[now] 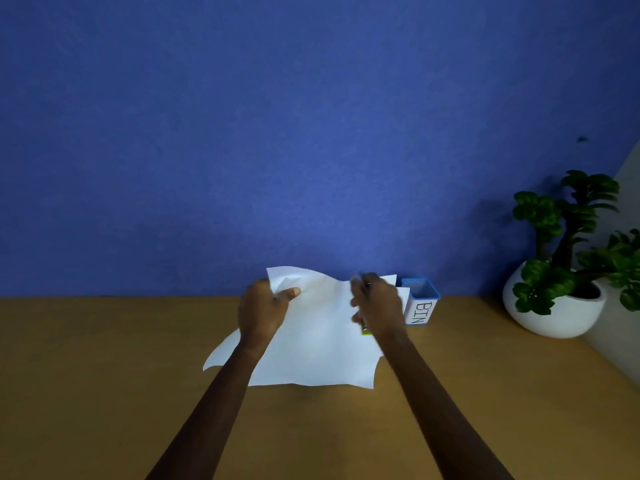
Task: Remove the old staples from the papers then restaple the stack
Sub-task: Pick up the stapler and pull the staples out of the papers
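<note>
Blue wall rises behind a brown wooden surface. White papers lie at its far edge, curling upward. Left hand pinches their upper-left corner with the thumb on top. Right hand is closed around a small green-tipped tool at the right edge. Just beyond, a blue "BIN" box; further right, a potted plant.

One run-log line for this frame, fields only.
left hand: grips white paper sheets | right hand: small green-yellow tool on sheets, type unclear | blue BIN cup: right of sheets | stage: restapling unconfirmed
</note>
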A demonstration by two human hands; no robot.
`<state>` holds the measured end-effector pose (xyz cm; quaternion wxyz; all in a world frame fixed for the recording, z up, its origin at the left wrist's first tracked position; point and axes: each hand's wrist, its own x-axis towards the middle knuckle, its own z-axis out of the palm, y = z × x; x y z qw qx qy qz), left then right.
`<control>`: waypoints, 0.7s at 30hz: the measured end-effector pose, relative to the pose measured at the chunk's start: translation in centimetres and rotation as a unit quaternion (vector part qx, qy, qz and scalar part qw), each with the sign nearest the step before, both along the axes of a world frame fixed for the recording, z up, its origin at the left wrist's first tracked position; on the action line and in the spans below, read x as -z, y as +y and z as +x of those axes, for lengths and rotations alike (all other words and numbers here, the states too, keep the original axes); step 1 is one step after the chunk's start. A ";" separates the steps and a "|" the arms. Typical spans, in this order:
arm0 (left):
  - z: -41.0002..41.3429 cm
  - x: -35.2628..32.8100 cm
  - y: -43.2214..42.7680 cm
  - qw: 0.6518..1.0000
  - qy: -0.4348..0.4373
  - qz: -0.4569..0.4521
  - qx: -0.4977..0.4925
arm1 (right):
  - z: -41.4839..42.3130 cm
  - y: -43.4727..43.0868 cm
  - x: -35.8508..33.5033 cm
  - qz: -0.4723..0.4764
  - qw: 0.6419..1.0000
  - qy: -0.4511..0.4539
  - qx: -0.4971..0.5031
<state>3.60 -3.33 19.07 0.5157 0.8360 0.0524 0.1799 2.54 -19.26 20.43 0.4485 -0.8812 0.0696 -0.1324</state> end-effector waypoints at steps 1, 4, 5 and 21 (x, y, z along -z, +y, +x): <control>0.0 0.1 0.5 1.000 0.006 -0.017 -0.004 | 0.2 -0.9 -0.2 0.004 1.000 -0.012 0.013; 0.0 0.4 0.9 0.997 0.013 -0.076 -0.010 | 0.0 -1.4 -0.4 0.182 0.982 0.037 -0.040; 0.0 0.4 0.8 0.995 0.015 -0.096 -0.008 | -0.3 -0.7 -0.3 0.260 0.960 0.083 -0.068; -1.0 0.0 -1.2 0.973 0.009 -0.221 0.063 | -0.9 2.7 0.7 0.502 0.815 0.229 -0.178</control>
